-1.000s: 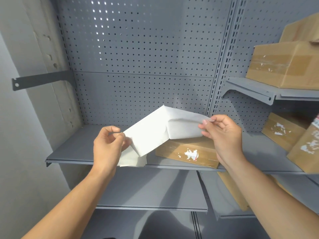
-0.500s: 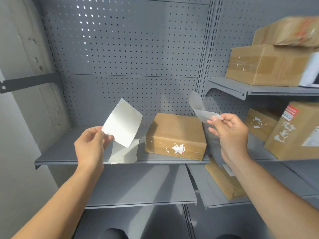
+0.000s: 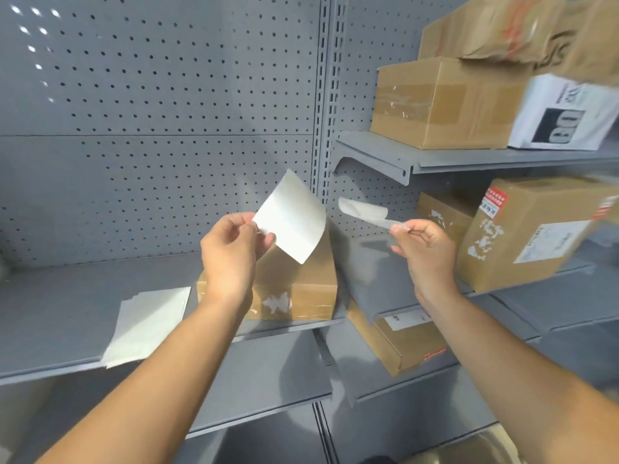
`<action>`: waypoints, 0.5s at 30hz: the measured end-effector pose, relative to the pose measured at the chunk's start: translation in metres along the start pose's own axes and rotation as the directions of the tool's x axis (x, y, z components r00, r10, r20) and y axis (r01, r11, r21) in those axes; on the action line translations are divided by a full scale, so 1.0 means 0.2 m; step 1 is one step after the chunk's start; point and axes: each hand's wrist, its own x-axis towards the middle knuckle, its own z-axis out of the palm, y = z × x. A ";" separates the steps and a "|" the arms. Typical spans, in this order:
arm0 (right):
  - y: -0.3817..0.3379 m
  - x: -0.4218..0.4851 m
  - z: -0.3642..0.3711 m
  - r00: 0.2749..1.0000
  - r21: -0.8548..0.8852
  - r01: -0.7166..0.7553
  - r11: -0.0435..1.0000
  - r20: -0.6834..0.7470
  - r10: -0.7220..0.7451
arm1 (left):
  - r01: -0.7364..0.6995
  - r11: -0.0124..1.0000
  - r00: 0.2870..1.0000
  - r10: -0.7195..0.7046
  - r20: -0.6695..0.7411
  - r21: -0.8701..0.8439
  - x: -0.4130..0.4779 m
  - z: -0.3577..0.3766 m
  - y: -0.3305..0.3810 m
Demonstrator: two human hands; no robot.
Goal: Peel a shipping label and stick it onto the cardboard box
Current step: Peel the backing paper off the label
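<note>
My left hand (image 3: 231, 252) pinches the corner of a white shipping label (image 3: 292, 219), held up in the air just above a flat cardboard box (image 3: 308, 289) on the grey shelf (image 3: 60, 306). My left wrist hides part of the box. My right hand (image 3: 423, 249) pinches a thin translucent backing sheet (image 3: 363, 211), held apart from the label, to the right of the box. White label scraps show on the box's front face.
A stack of white label sheets (image 3: 147, 324) lies on the shelf left of the box. Several cardboard boxes (image 3: 522, 229) fill the right-hand shelves, one (image 3: 442, 102) on the upper shelf. Another flat box (image 3: 398, 346) sits on the lower shelf. Perforated grey panels stand behind.
The label and its backing came apart between the hands. The view then swung right, and my left hand brought the label over the box while my right hand kept the backing.
</note>
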 end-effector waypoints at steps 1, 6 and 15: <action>0.05 0.05 -0.02 1.000 -0.025 -0.009 1.000 -0.015 0.009 | 0.012 1.000 1.000 -0.013 0.019 0.006 0.02 0.06 -0.03; 0.27 0.27 -0.13 0.995 -0.110 -0.074 0.991 -0.075 0.066 | 0.069 0.996 0.991 -0.075 0.109 0.056 0.08 0.31 -0.22; 0.60 0.57 -0.23 0.980 -0.285 -0.172 0.943 -0.143 0.135 | 0.134 0.988 0.985 -0.141 0.100 0.080 0.20 0.42 -0.34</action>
